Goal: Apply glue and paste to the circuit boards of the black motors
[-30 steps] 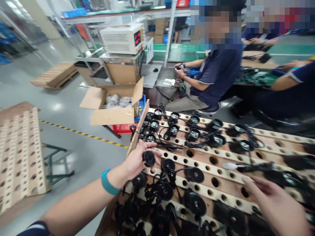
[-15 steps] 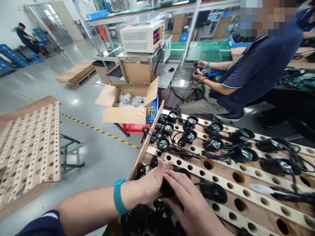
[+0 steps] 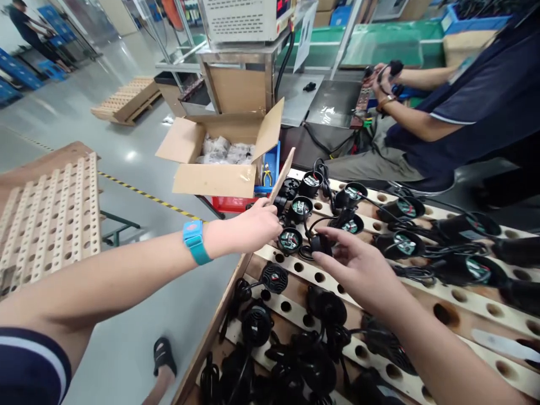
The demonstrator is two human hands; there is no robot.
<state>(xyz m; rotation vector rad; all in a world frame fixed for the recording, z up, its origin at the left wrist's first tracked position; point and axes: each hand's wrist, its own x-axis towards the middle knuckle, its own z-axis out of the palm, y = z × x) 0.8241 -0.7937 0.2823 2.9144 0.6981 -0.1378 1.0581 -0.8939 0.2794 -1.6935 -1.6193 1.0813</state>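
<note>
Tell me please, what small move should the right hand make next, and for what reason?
I would perhaps move the black round part toward the nearest open cup. The part sits between the thumb and fingers of the right hand, and this cup is close by, with its green board uncovered. A nearer cup shows a slotted black top.

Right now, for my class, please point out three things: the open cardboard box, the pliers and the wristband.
Cardboard box (image 3: 214, 180): head view, on its front flap.
Pliers (image 3: 266, 172): head view, where the yellow handles meet.
Wristband (image 3: 198, 248): head view, on the teal strap.
</note>
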